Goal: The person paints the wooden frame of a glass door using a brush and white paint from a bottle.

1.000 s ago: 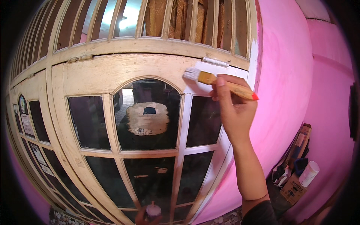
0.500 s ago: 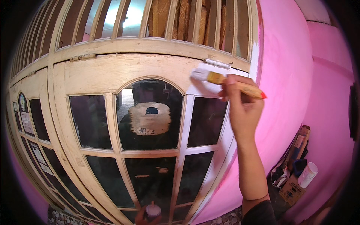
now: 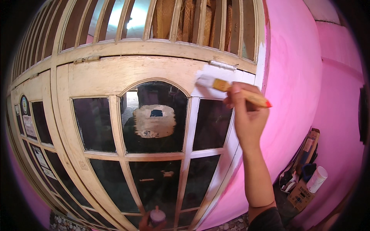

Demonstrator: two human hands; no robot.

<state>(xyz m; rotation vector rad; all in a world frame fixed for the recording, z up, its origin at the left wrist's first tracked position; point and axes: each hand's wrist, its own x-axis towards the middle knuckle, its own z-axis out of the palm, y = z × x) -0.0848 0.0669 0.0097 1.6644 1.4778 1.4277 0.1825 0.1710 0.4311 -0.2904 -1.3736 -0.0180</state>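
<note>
A wooden door [image 3: 104, 73] with dark glass panes fills the middle of the view. My right hand [image 3: 248, 106] is closed round the handle of a flat paintbrush [image 3: 221, 84], which has a light wooden handle with a red tip. Its white-coated bristles touch the door's top rail, just below a hinge [image 3: 222, 65]. Fresh white paint [image 3: 235, 75] covers the rail's right end and the right stile; the rest is bare, yellowish wood. Low in the middle, my left hand [image 3: 145, 224] holds a small cup [image 3: 157, 216] of pale paint with a stick standing in it; most of that hand is cut off.
A pink wall [image 3: 289, 77] runs along the door's right side. At lower right stand a cardboard box [image 3: 301, 196], a white tub [image 3: 317, 179] and other stored items. Wooden slats [image 3: 173, 19] are above the door; pebbles [image 3: 227, 225] lie along its foot.
The brush and my right hand have shifted slightly down and left. White paint now shows on the rail just above the bristles. My left hand and the cup stay in place.
</note>
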